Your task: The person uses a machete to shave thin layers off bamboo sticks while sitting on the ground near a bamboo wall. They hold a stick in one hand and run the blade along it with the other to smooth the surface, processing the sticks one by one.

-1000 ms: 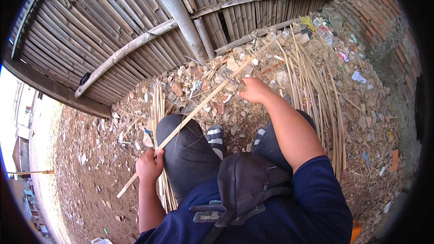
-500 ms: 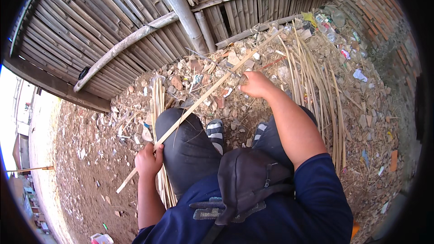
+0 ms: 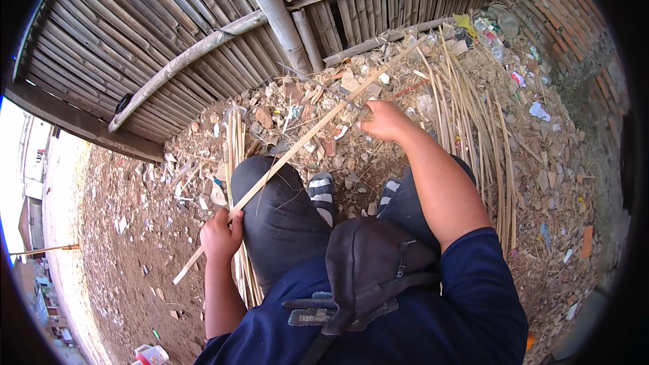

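A long pale bamboo strip (image 3: 307, 136) runs diagonally across my left knee, from the lower left up toward the far rubble. My left hand (image 3: 221, 235) is closed round its lower part, the thumb along the strip. My right hand (image 3: 385, 122) is closed on a knife (image 3: 353, 103), whose handle is mostly hidden in the fist. Its thin dark blade meets the strip beyond my knees; the exact contact is too small to make out. More bamboo strips (image 3: 236, 142) lie in a narrow bundle beside and under my left leg.
A larger spread of bamboo strips (image 3: 473, 128) lies right of my right leg. Ahead stands a bamboo wall (image 3: 196, 20) with a thick post (image 3: 274, 17); a brick wall (image 3: 574, 34) rises at the right. Stones and litter cover the ground. A dark bag (image 3: 368, 263) rests against my lap.
My right hand has shifted slightly up and the knife's blade has changed its angle a little. My left hand still holds the strip in nearly the same place.
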Tool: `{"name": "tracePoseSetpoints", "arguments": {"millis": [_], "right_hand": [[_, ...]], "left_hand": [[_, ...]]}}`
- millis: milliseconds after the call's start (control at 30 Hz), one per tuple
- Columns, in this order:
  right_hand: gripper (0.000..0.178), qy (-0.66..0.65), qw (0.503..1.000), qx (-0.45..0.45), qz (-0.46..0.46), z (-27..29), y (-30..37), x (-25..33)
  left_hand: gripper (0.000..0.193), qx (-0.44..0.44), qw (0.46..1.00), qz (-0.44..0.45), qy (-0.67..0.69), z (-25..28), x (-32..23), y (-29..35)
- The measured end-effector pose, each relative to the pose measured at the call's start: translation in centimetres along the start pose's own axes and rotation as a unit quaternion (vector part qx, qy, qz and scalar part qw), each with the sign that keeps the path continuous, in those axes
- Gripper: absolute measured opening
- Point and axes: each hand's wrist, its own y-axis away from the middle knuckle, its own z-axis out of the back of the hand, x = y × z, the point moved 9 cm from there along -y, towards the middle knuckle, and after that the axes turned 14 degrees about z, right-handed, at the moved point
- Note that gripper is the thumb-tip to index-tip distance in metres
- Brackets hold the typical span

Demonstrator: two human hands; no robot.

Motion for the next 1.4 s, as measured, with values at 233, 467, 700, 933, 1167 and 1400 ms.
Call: {"name": "tracePoseSetpoints", "arguments": {"millis": [233, 467, 700, 933, 1167, 1400], "right_hand": [[0.048, 0.033, 0.999, -0.012, 0.031, 0.4, 0.1, 0.7], [0.042, 0.063, 0.997, 0.044, 0.012, -0.6, -0.3, -0.5], [0.027, 0.100, 0.992, 0.067, 0.042, -1.4, 0.6, 3.2], [0.029, 0.026, 0.997, -0.066, 0.025, 1.1, -0.1, -0.2], [0.029, 0.118, 0.983, 0.098, 0.095, -2.0, 1.4, 6.7], [0.043, -0.004, 1.000, 0.008, 0.026, -0.1, -0.5, 0.1]], "left_hand": [[0.046, -0.002, 1.000, -0.004, 0.008, -0.1, 0.0, 0.0], [0.046, 0.015, 1.000, -0.005, 0.011, -0.3, 0.0, -0.2], [0.046, 0.014, 1.000, -0.008, 0.003, -0.1, 0.4, -0.1], [0.047, 0.029, 0.999, 0.012, 0.013, -0.1, 0.0, -0.2], [0.047, 0.002, 1.000, -0.022, -0.002, 0.5, 0.0, -0.5], [0.043, 0.048, 0.998, 0.021, 0.028, -0.7, 0.2, -0.3]]}}
